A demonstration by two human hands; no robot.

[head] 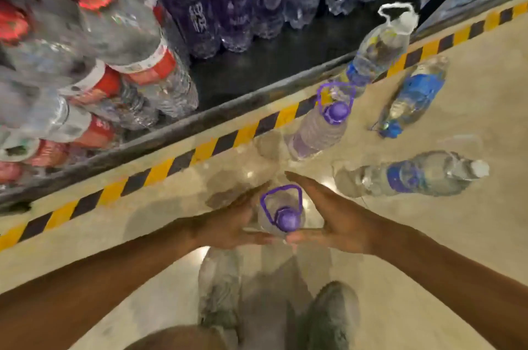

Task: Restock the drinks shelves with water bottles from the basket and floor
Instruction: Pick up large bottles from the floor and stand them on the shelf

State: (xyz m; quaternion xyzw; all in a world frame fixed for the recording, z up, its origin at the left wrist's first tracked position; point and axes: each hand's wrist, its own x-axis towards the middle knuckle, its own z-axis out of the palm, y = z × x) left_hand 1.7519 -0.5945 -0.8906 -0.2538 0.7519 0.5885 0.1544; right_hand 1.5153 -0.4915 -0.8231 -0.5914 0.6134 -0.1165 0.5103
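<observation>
Low in the centre of the frame, a purple-capped water bottle [281,215] stands upright between two hands, seen from above. Its purple carry handle loops up from the cap. To its left, the left hand [228,224] lies against the bottle's side with straight fingers; to its right, the right hand [328,218] does the same, fingers flat and extended. The thumbs meet just below the cap, so the palms frame the bottle without curling round it.

Above and to the right, a second purple-capped bottle [320,124] stands on the beige floor [428,235]. Right of it, two blue-labelled bottles [414,98] lie on their sides, well apart from the hands. A white-handled bottle [380,46] stands by the yellow-and-black striped edge [200,149]. Across the upper left, the lowest shelf [257,72] carries red-labelled bottles [128,75] and purple-tinted bottles [228,6]. Grey shoes [331,318] show at the bottom.
</observation>
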